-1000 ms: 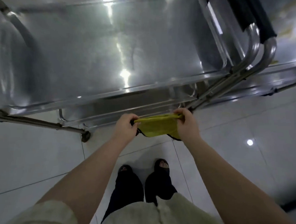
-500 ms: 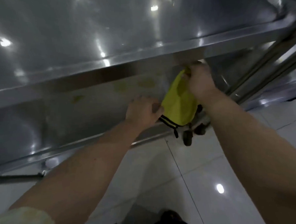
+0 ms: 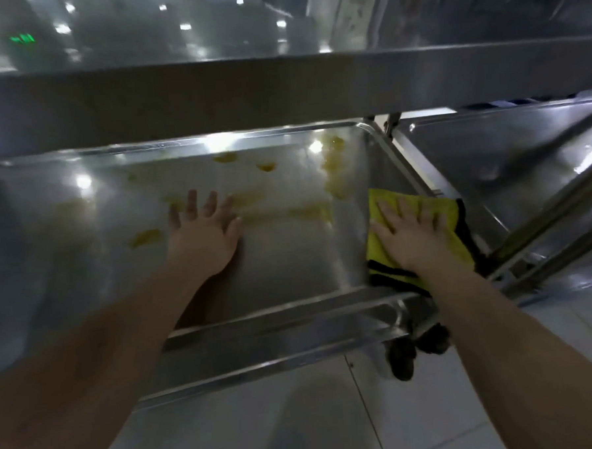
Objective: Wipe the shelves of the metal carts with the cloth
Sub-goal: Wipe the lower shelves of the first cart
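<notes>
Left hand [image 3: 204, 236] open flat on lower shelf [image 3: 289, 262]; right hand [image 3: 413, 233] flat on cloth [image 3: 381, 202]. Yellow stains [image 3: 311, 211] between them. Upper shelf [image 3: 280, 91] overhanging.

Counts:
- 2 hands: left hand [image 3: 203, 239] at 9 o'clock, right hand [image 3: 415, 238] at 3.
- 1 cloth [image 3: 376, 247] at 3.
- 3 shelves: top shelf [image 3: 280, 91] at 12, stained shelf [image 3: 289, 259] at centre, neighbour shelf [image 3: 489, 152] at 2.
- 2 wheels [image 3: 402, 361] at 5.
- Stains [image 3: 144, 237]: at least 6, too blurred for an exact count.
</notes>
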Motion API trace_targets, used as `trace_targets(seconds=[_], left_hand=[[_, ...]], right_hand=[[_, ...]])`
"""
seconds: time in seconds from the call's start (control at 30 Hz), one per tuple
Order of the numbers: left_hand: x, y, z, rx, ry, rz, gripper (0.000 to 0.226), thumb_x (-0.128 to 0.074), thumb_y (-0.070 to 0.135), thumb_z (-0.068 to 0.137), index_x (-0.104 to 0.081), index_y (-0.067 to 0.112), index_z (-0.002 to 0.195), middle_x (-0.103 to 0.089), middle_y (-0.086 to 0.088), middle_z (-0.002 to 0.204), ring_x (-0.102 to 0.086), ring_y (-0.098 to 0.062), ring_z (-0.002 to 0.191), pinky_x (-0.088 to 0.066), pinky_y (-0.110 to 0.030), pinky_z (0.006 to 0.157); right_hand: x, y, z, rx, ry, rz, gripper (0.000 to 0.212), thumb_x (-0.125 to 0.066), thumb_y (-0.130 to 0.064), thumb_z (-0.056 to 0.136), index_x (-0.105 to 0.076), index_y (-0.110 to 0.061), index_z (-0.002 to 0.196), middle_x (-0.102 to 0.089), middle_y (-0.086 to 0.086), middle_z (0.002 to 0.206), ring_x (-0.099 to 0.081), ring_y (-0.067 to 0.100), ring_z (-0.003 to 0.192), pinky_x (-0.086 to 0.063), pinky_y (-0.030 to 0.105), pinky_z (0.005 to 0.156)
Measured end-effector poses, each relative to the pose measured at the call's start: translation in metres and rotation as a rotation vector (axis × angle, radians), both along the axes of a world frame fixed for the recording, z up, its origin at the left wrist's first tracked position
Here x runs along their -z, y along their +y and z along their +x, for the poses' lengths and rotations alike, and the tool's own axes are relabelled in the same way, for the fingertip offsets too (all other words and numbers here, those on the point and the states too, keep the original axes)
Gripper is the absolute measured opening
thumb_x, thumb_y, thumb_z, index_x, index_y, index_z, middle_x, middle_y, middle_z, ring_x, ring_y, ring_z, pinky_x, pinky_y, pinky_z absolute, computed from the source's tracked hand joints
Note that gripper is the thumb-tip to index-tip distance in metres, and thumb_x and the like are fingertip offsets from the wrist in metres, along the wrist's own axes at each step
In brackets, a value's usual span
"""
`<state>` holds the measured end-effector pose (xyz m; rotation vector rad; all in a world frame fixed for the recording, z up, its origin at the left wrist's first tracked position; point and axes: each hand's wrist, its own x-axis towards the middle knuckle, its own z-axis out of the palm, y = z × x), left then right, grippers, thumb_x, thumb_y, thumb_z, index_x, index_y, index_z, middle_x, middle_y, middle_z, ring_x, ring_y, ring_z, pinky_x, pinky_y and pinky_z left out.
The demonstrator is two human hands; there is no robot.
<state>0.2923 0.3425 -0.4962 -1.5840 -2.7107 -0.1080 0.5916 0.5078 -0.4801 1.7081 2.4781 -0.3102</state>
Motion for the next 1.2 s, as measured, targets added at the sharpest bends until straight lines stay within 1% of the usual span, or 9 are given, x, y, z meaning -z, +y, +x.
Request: trace_targets(seconds=[0.17, 0.33, 0.43, 0.53, 0.7, 0.8, 0.93, 1.03, 1.2], left_hand=[[0.011, -0.006, -0.021, -0.009, 0.019, -0.076, 0.058, -0.012, 0.058, 0.097, -0.002, 0.043, 0.153, 0.001, 0.009, 0.163, 0.010, -0.025, 0.149, 0.010, -0.058, 0.114], [0.020, -0.006, -0.035, 0.013, -0.009, -0.034, 0.058, -0.011, 0.053, 0.097, -0.001, 0.042, 0.153, 0.001, 0.007, 0.164, 0.000, -0.024, 0.150, 0.001, -0.054, 0.117], [0.023, -0.005, -0.040, 0.019, -0.027, -0.019, 0.058, -0.010, 0.055, 0.095, -0.001, 0.044, 0.152, -0.001, 0.008, 0.163, -0.004, -0.023, 0.150, -0.002, -0.053, 0.118], [0.025, -0.002, -0.042, 0.016, -0.048, -0.003, 0.058, -0.011, 0.058, 0.095, -0.002, 0.048, 0.151, -0.001, 0.010, 0.163, -0.004, -0.021, 0.150, -0.002, -0.052, 0.118], [0.026, -0.001, -0.039, 0.010, -0.035, 0.017, 0.058, -0.009, 0.059, 0.093, -0.001, 0.049, 0.150, 0.000, 0.012, 0.163, -0.002, -0.019, 0.150, -0.001, -0.050, 0.118], [0.024, -0.002, -0.035, 0.007, -0.036, 0.014, 0.056, -0.012, 0.055, 0.096, -0.001, 0.047, 0.151, 0.001, 0.012, 0.163, -0.001, -0.019, 0.150, 0.001, -0.050, 0.117], [0.019, -0.007, -0.033, -0.017, -0.092, 0.043, 0.056, -0.019, 0.040, 0.101, 0.002, 0.038, 0.154, 0.000, 0.010, 0.163, 0.001, -0.017, 0.150, 0.001, -0.046, 0.118], [0.016, -0.010, -0.034, -0.048, -0.134, 0.083, 0.063, -0.024, 0.032, 0.100, 0.007, 0.031, 0.154, 0.002, 0.005, 0.163, 0.000, -0.020, 0.150, -0.001, -0.042, 0.119], [0.018, -0.009, -0.032, -0.040, -0.082, 0.051, 0.057, -0.018, 0.041, 0.102, 0.000, 0.034, 0.155, -0.003, 0.005, 0.164, -0.004, -0.021, 0.150, -0.002, -0.044, 0.119]], right_hand=[[0.006, 0.006, -0.046, 0.068, 0.010, 0.000, 0.058, -0.009, -0.060, 0.098, 0.004, -0.045, 0.152, 0.008, -0.005, 0.164, 0.010, 0.040, 0.147, 0.010, 0.062, 0.113], [0.018, -0.078, -0.161, -0.437, 0.108, 0.117, 0.057, -0.010, -0.063, 0.097, 0.000, -0.049, 0.151, 0.007, -0.011, 0.163, 0.012, 0.037, 0.147, 0.017, 0.057, 0.111], [0.020, -0.073, -0.164, -0.550, 0.106, 0.163, 0.062, -0.009, -0.072, 0.091, -0.001, -0.053, 0.149, 0.001, -0.015, 0.163, 0.009, 0.033, 0.148, 0.019, 0.055, 0.110], [0.018, -0.016, -0.122, -0.453, 0.081, 0.203, 0.067, -0.012, -0.080, 0.086, -0.004, -0.055, 0.148, -0.005, -0.015, 0.162, 0.002, 0.035, 0.148, 0.012, 0.059, 0.112], [0.010, 0.060, -0.040, -0.029, -0.023, 0.141, 0.073, -0.005, -0.083, 0.081, -0.001, -0.054, 0.148, 0.000, -0.016, 0.162, 0.007, 0.042, 0.146, 0.011, 0.065, 0.112], [0.008, 0.042, -0.070, 0.085, 0.043, 0.112, 0.066, -0.013, -0.073, 0.090, -0.005, -0.049, 0.151, -0.001, -0.013, 0.163, 0.004, 0.042, 0.146, 0.007, 0.066, 0.112], [0.017, -0.056, -0.182, -0.364, 0.089, 0.155, 0.060, -0.012, -0.065, 0.094, -0.007, -0.048, 0.151, 0.000, -0.013, 0.163, 0.004, 0.041, 0.147, 0.012, 0.063, 0.111], [0.019, -0.087, -0.205, -0.600, 0.103, 0.129, 0.060, -0.013, -0.067, 0.093, -0.003, -0.050, 0.150, 0.000, -0.015, 0.162, 0.008, 0.036, 0.148, 0.018, 0.059, 0.110], [0.013, 0.009, -0.118, -0.427, 0.085, 0.212, 0.063, -0.021, -0.068, 0.094, -0.007, -0.046, 0.152, -0.009, -0.014, 0.162, -0.002, 0.028, 0.149, 0.000, 0.051, 0.118]])
